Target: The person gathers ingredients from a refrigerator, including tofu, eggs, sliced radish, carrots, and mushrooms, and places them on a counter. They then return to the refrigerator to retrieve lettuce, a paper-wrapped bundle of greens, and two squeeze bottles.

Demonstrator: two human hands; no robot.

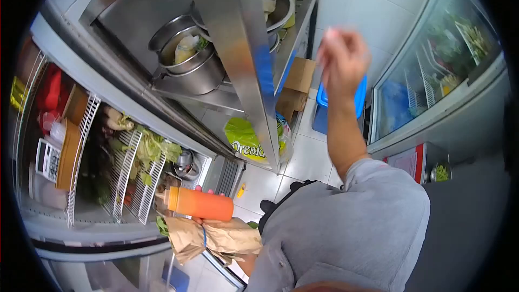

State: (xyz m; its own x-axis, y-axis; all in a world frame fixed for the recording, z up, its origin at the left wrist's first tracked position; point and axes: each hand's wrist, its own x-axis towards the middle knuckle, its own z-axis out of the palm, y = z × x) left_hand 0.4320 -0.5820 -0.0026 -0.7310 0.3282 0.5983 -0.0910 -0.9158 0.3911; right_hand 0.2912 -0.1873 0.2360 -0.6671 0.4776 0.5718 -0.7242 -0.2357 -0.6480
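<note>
An orange squeeze bottle (208, 204) with a pale nozzle lies in the grip of my left hand (199, 220), whose pinkish fingertips show along its edges. Under the bottle, a brown paper bundle (232, 233) with a blue band and green leaves poking out rests against the same hand and forearm. My right hand (343, 57) is raised at the upper right, in front of the white tiled wall and above a blue-lidded bin (321, 109). Its fingers are smeared by motion, and no object can be made out in them.
At left, an open fridge has wire shelves (123, 176) with leafy vegetables (148, 148). Metal pots (197, 73) stand on a steel rack (238, 38). A green bag (244, 139) is beneath. A glass-door fridge (416, 78) stands at right. A yellow object (241, 190) lies on the floor.
</note>
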